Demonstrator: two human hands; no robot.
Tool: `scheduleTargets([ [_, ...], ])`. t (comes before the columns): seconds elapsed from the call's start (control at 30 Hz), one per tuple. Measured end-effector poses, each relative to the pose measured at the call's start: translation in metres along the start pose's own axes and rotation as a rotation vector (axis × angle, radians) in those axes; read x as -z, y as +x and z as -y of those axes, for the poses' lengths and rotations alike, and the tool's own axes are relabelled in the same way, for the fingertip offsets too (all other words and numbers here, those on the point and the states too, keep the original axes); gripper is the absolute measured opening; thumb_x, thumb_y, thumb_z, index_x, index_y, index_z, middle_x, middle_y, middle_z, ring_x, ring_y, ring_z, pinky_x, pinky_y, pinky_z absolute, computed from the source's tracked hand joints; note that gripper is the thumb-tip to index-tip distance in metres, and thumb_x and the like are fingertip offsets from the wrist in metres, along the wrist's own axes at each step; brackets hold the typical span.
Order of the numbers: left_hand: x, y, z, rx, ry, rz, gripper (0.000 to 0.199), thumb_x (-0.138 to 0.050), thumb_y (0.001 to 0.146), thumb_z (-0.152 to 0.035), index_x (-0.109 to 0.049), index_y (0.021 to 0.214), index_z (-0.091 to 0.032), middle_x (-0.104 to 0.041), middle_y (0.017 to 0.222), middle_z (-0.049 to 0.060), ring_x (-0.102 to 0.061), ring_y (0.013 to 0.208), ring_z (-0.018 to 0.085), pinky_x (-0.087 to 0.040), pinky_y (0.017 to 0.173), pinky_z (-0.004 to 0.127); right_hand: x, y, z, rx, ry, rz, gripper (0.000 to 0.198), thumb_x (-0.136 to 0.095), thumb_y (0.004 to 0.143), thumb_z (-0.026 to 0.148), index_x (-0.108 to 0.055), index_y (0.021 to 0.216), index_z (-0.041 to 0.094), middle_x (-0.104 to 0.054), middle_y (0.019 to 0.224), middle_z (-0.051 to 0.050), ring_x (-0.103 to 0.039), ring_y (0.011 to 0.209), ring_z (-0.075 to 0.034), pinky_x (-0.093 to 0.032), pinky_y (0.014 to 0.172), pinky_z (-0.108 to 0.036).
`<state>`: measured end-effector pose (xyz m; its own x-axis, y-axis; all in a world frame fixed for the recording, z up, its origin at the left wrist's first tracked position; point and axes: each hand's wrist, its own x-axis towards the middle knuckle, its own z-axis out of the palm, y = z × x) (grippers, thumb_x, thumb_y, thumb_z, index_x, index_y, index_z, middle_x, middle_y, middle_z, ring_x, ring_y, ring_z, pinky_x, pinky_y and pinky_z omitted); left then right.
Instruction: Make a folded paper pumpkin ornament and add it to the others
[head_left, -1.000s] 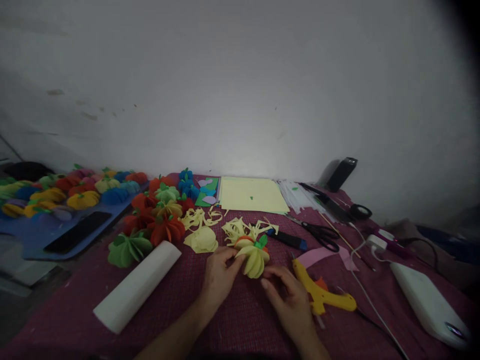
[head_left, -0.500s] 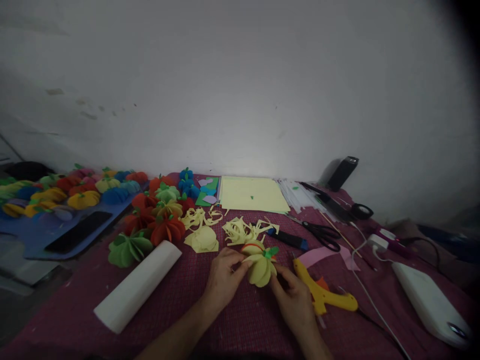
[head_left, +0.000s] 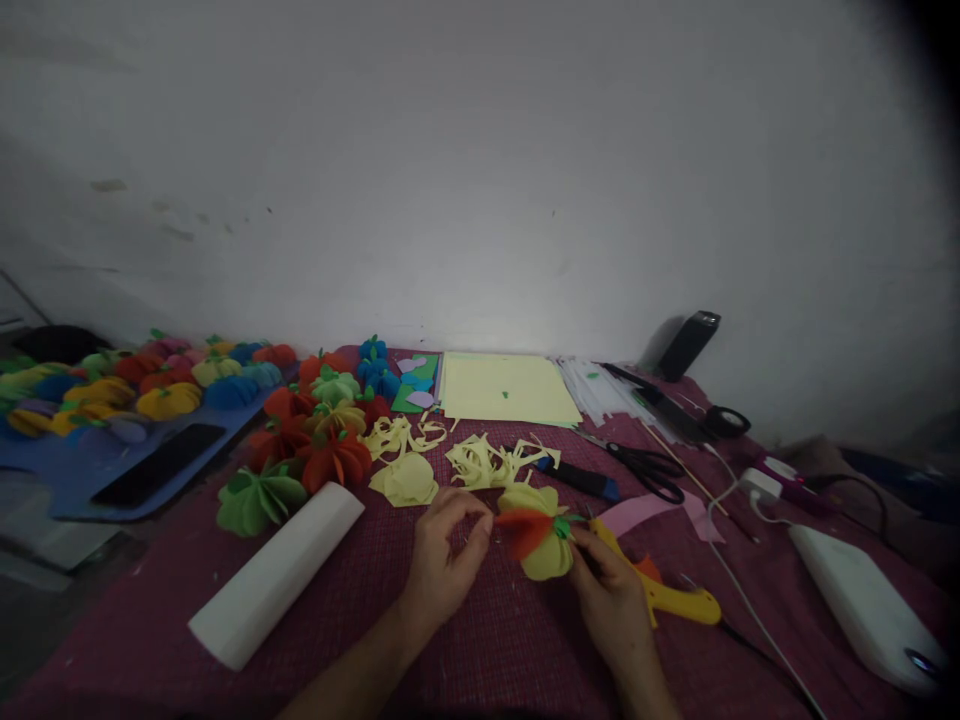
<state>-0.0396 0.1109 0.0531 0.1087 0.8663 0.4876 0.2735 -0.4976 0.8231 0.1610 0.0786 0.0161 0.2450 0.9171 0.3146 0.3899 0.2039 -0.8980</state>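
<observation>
A paper pumpkin (head_left: 551,560) of pale yellow petals, with a blurred orange section and a green leaf top, is held above the cloth between my hands. My right hand (head_left: 611,585) grips its right side with thumb and fingers. My left hand (head_left: 446,560) is curled in a pinch at the tip of the orange section on the left. Behind my hands lie curly yellow paper trimmings (head_left: 484,462) and a stack of cut yellow rounds (head_left: 409,480). A yellow glue gun (head_left: 686,603) rests beside my right hand, partly hidden by it.
A white roll (head_left: 277,575) and many finished paper pumpkins (head_left: 335,458) are at left. Yellow sheets (head_left: 510,388) lie by the wall. Black scissors (head_left: 649,465), a cutter knife (head_left: 577,480), a pink paper strip (head_left: 637,508) and a white power bank (head_left: 862,605) with cables occupy the right.
The paper pumpkin has turned and shifted right, so its orange section now faces left. My right hand has moved slightly right with it, widening the space between my hands.
</observation>
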Motion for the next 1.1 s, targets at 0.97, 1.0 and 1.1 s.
scheduleTargets([
  [0.97,0.0019,-0.0037,-0.0010,-0.201,0.155,0.156,0.044,-0.053,0.077,-0.013,-0.049,0.119,-0.026,-0.048,0.118,0.008,-0.044,0.113,0.024,-0.037,0.097,0.042,0.0079,-0.0013,0.0006,0.317,-0.107,0.018,0.014,-0.056,0.083,0.022,-0.068,0.090,0.025,-0.067,0.102,-0.007,-0.062,0.097,-0.023,-0.050,0.083,-0.037],
  [1.0,0.0020,-0.0041,-0.0007,-0.203,0.154,0.165,0.046,-0.053,0.077,-0.013,-0.048,0.121,-0.026,-0.048,0.119,0.008,-0.044,0.113,0.024,-0.037,0.097,0.042,0.0081,-0.0015,0.0012,0.326,-0.115,0.025,0.014,-0.056,0.083,0.022,-0.067,0.090,0.025,-0.067,0.103,-0.007,-0.062,0.097,-0.023,-0.050,0.083,-0.037],
  [1.1,0.0023,-0.0048,-0.0003,-0.203,0.140,0.184,0.047,-0.051,0.077,-0.013,-0.047,0.122,-0.026,-0.047,0.120,0.009,-0.044,0.113,0.024,-0.037,0.096,0.043,0.0084,-0.0017,0.0038,0.366,-0.138,0.048,0.015,-0.055,0.083,0.020,-0.066,0.092,0.026,-0.066,0.103,-0.007,-0.062,0.097,-0.022,-0.049,0.083,-0.036],
])
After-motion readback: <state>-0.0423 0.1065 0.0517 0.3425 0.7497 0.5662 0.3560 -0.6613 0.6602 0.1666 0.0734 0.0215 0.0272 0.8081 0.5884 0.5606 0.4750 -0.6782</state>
